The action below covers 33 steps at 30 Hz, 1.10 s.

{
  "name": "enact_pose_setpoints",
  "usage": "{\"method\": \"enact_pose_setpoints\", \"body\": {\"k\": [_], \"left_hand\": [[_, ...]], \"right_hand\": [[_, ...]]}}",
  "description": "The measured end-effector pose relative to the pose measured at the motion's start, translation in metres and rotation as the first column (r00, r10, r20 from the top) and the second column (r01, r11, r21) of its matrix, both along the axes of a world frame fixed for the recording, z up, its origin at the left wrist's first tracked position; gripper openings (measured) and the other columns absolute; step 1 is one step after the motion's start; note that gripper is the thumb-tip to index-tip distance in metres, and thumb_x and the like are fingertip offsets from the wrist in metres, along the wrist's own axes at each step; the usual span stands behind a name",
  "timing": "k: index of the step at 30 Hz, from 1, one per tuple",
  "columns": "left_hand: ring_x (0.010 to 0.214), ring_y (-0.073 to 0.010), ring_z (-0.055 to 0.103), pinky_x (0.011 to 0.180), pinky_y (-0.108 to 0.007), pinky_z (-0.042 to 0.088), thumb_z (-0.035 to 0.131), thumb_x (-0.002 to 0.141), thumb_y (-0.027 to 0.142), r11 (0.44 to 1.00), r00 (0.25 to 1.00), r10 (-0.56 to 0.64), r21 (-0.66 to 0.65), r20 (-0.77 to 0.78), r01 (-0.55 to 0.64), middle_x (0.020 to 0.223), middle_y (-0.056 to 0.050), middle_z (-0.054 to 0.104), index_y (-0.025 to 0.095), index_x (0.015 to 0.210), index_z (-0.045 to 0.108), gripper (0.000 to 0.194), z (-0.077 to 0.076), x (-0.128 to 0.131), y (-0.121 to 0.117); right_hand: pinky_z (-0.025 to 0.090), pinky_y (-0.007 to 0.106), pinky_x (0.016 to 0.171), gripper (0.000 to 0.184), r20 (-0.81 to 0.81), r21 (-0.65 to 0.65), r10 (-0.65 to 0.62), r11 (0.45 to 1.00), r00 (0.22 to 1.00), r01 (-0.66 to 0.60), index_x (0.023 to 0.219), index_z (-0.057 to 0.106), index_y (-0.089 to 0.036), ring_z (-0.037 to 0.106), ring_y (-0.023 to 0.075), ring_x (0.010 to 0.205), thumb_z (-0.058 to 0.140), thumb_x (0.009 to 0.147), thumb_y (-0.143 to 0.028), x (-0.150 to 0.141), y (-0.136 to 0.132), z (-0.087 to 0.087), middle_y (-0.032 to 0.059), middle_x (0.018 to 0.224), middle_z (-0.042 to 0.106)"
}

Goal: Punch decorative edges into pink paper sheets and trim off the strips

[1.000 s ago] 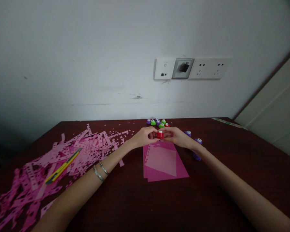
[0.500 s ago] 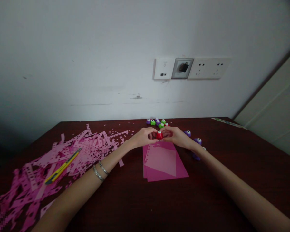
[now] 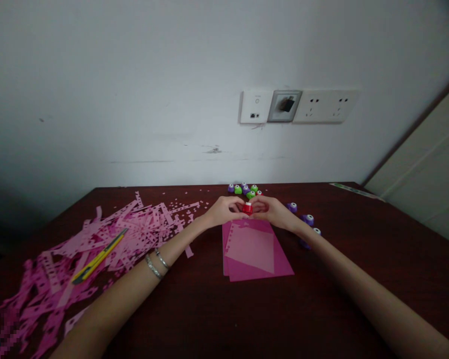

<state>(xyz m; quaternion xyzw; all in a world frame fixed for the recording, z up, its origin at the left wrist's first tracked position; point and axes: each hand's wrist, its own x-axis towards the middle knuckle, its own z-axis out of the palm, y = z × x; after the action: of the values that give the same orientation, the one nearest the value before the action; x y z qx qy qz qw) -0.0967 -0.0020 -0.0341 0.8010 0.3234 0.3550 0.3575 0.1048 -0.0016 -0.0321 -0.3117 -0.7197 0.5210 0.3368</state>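
Between my two hands is a small red craft punch [image 3: 247, 208] with a white button on top. My left hand [image 3: 226, 210] grips it from the left with bent fingers, and my right hand [image 3: 268, 209] grips it from the right. The punch is at the far edge of a light pink sheet [image 3: 251, 247], whose left side is notched with punched holes. Under that sheet lie darker pink sheets [image 3: 283, 268]. Whether paper sits in the punch's slot is hidden by the fingers.
Left lies a heap of punched pink paper strips [image 3: 142, 224], with a yellow utility knife [image 3: 99, 257] on it. Several purple, green and red punches [image 3: 246, 190] stand by the wall. More purple punches [image 3: 309, 219] sit beside my right forearm. A narrow strip [image 3: 356, 191] lies at back right.
The red punch tilts slightly between my hands, and its white button looks a little lower. The whole view has shifted slightly; the sheets stay where they were on the table.
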Motion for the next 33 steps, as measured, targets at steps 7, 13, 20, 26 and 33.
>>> {"method": "enact_pose_setpoints", "body": {"k": [7,13,20,26,33], "left_hand": [[0.065,-0.0132,0.061,0.056,-0.024,0.045,0.069,0.066,0.033,0.999,1.000,0.003,-0.036,-0.008,-0.004,0.071,-0.003,0.063,0.012,0.089,0.059,0.033,-0.001,-0.003,0.001],[0.065,-0.0124,0.060,0.058,-0.024,0.045,0.069,0.064,0.035,0.999,0.999,0.043,-0.028,-0.012,-0.043,0.074,-0.003,0.063,0.013,0.089,0.057,0.035,-0.004,-0.006,0.004],[0.063,-0.0117,0.058,0.056,-0.024,0.044,0.069,0.064,0.036,0.999,0.999,0.045,-0.016,-0.025,-0.045,0.072,-0.003,0.062,0.013,0.090,0.057,0.036,-0.001,-0.005,0.002],[0.061,-0.0117,0.057,0.056,-0.025,0.044,0.068,0.065,0.034,0.998,0.999,0.050,-0.035,-0.021,-0.051,0.070,-0.002,0.062,0.013,0.090,0.055,0.035,-0.002,-0.004,0.001],[0.061,-0.0112,0.058,0.054,-0.024,0.043,0.068,0.065,0.033,0.996,0.998,0.061,-0.072,-0.008,-0.062,0.071,-0.002,0.061,0.013,0.088,0.055,0.033,0.000,-0.003,-0.001]], "right_hand": [[0.050,0.033,0.073,0.023,0.108,0.109,-0.032,0.994,0.994,0.020,0.080,0.054,-0.018,0.062,0.0146,0.073,0.070,0.065,-0.025,0.006,0.000,0.006,0.0013,0.076,0.064],[0.049,0.034,0.074,0.020,0.175,0.110,-0.047,0.994,0.983,0.028,0.078,0.058,-0.017,0.062,0.0157,0.074,0.067,0.067,-0.032,0.012,-0.001,0.014,0.0030,0.077,0.065],[0.049,0.033,0.074,0.019,0.205,0.136,-0.078,0.989,0.976,0.051,0.082,0.063,-0.016,0.063,0.0155,0.074,0.064,0.069,-0.030,0.007,-0.007,0.018,0.0035,0.076,0.066],[0.049,0.032,0.067,0.016,0.246,0.182,-0.123,0.980,0.962,0.079,0.078,0.064,-0.016,0.062,0.0159,0.069,0.064,0.070,-0.030,0.005,-0.009,0.019,0.0033,0.072,0.066],[0.047,0.028,0.061,0.013,0.307,0.330,-0.157,0.943,0.939,0.049,0.080,0.065,-0.017,0.062,0.0154,0.066,0.058,0.075,-0.026,0.005,-0.007,0.016,0.0036,0.072,0.068]]}}
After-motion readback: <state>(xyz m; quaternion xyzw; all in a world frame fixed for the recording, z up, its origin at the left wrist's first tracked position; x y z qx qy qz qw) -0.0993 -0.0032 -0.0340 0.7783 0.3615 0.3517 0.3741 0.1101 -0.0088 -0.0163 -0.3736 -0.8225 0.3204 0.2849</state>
